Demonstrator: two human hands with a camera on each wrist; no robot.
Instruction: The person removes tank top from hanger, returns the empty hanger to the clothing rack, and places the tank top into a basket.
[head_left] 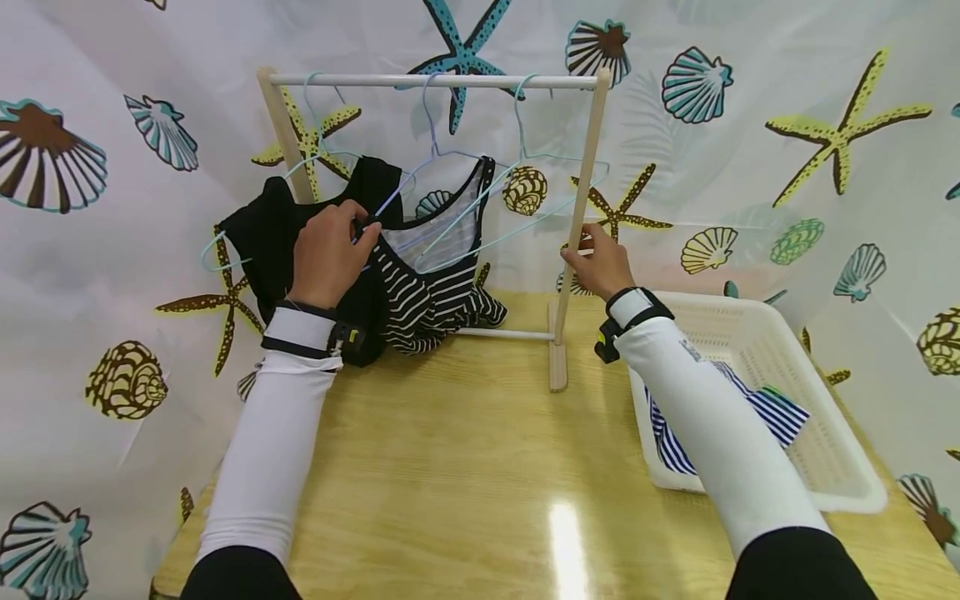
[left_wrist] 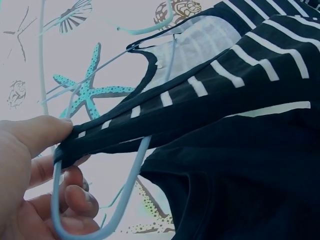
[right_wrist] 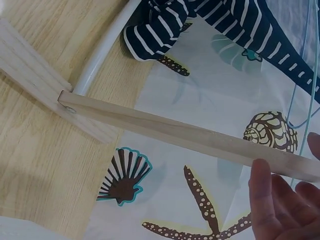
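My left hand (head_left: 330, 250) pinches the shoulder strap (left_wrist: 95, 127) of a black-and-white striped tank top (head_left: 442, 304) at one end of a blue hanger (left_wrist: 135, 175). That hanger hangs from the rack's top bar, and the top's other strap sits over its far arm. Over at the right, my right hand (head_left: 600, 262) holds the wooden side post (right_wrist: 200, 137) of the clothes rack, fingertips and thumb on either side of it. A black garment (head_left: 270, 233) hangs on a light-blue hanger behind my left hand, partly covered by it.
A bare light-blue hanger (head_left: 520, 125) hangs on the white top bar (head_left: 360, 81), near the right post. To the right stands a white plastic basket (head_left: 840, 458) with blue-and-white striped cloth (head_left: 780, 412) inside. Behind the wooden table (head_left: 450, 475) hangs a shell-and-starfish patterned curtain (head_left: 750, 175).
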